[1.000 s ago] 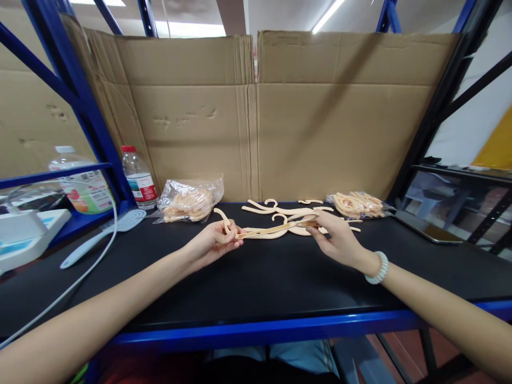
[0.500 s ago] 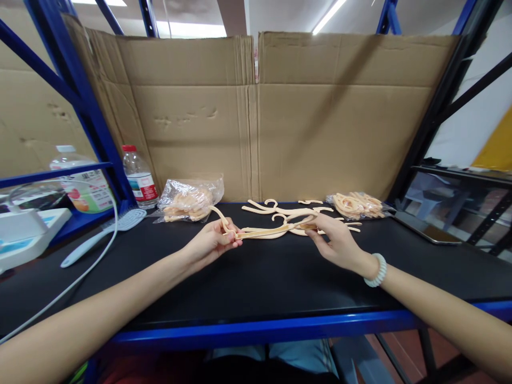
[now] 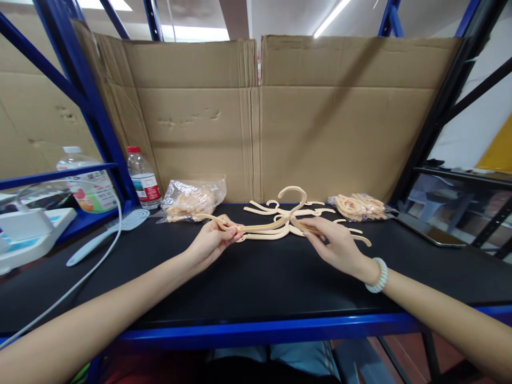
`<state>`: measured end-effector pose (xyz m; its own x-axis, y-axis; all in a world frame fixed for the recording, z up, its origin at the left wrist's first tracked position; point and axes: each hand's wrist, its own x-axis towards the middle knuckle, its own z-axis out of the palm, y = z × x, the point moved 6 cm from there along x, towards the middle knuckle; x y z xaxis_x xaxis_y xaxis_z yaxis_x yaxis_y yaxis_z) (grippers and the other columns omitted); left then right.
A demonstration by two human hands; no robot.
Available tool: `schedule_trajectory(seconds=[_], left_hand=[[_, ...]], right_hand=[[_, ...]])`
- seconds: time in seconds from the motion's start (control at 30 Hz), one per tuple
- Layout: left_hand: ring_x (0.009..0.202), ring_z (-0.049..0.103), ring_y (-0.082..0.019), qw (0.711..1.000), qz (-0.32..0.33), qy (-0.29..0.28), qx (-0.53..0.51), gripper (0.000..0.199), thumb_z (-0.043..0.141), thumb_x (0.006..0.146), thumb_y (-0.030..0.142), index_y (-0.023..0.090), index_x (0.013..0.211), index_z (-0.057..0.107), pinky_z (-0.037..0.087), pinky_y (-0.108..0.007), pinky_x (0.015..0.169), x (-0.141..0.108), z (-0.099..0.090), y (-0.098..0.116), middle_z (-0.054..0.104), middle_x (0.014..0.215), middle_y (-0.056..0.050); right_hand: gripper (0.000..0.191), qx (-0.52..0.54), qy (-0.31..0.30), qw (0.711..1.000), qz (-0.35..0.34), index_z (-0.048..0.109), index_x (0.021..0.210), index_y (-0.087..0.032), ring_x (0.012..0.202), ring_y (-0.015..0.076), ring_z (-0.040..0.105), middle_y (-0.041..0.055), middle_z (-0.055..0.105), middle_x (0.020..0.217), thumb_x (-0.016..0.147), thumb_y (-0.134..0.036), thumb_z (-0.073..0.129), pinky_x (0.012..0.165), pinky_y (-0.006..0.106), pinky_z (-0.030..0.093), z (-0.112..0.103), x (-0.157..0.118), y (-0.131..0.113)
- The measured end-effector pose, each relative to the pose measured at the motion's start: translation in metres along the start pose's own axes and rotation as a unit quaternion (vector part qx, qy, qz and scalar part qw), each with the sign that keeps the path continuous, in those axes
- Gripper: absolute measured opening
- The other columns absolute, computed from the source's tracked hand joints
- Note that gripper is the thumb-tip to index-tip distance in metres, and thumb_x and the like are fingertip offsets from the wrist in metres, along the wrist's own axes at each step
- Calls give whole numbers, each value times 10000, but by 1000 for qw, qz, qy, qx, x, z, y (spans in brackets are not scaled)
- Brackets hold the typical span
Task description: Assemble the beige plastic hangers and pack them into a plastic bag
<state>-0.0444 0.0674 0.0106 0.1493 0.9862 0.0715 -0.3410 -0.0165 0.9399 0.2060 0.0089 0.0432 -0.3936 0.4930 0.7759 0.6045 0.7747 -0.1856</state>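
Observation:
Between my two hands is a cream-coloured clothes hanger (image 3: pixel 262 228), raised a little over the black tabletop with its curved hook pointing up. My left hand (image 3: pixel 218 238) is closed around its left arm, and the arm's end sticks out past my fingers. The right arm of the hanger is pinched in my right hand (image 3: pixel 334 242), which covers part of it. Behind and below lie more cream hangers (image 3: pixel 264 236), partly hidden by the held one and by my right hand.
A clear bag of cream parts (image 3: pixel 192 202) lies at the left, another bag (image 3: pixel 358 206) at the right beside a phone-like dark slab (image 3: pixel 430 229). A hairbrush (image 3: pixel 112 232), a bottle (image 3: pixel 143 178) and a white cable (image 3: pixel 100 261) are left. Cardboard (image 3: pixel 192 117) walls the back.
The held hanger has turned so its hook, earlier lying low, now stands upright. Its left end has swung down to the left. Both hands keep hold, nearly in place.

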Motion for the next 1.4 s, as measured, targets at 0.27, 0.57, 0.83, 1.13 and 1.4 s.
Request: schedule_trajectory(seconds=[0.27, 0.57, 0.83, 1.13, 1.4], left_hand=[[770, 684, -107, 1000, -1, -10, -1, 179, 558, 767, -54, 113, 702, 548, 540, -140, 711, 1, 2, 1, 703, 824, -79], [787, 627, -170, 867, 129, -227, 423, 128, 552, 853, 234, 137, 783, 598, 534, -322, 747, -24, 34, -6, 669, 882, -84], [1123, 478, -218, 620, 343, -330, 624, 186, 408, 904, 156, 182, 964, 583, 378, -405, 1000, -53, 58, -8, 588, 1139, -81], [1125, 490, -211, 620, 307, -315, 650, 200, 402, 914, 186, 197, 1018, 573, 408, -386, 974, -48, 55, -10, 560, 1194, -77], [1205, 472, -229, 640, 288, -318, 638, 224, 415, 915, 223, 206, 1076, 570, 393, -402, 1012, -47, 55, -9, 532, 1280, -94]], right_hand=[[285, -11, 36, 999, 31, 570, 1126, -211, 876, 179, 621, 49, 656, 1008, 859, -135, 504, 763, 300, 503, -5, 3, 8], [212, -21, 26, 998, 59, 589, 1019, -187, 734, 161, 570, 41, 618, 863, 823, -138, 526, 677, 291, 457, -8, 8, 27], [169, -63, -173, 981, 66, 606, 886, -173, 762, 172, 556, 49, 608, 835, 765, -84, 529, 685, 287, 440, 26, -2, 33], [157, -84, -214, 971, 67, 602, 804, -172, 855, 191, 543, 58, 587, 847, 765, -49, 513, 755, 298, 445, 29, -3, 38], [105, -123, -213, 965, 90, 614, 771, -171, 748, 177, 568, 47, 609, 774, 770, -94, 543, 672, 283, 426, 25, -4, 47]])
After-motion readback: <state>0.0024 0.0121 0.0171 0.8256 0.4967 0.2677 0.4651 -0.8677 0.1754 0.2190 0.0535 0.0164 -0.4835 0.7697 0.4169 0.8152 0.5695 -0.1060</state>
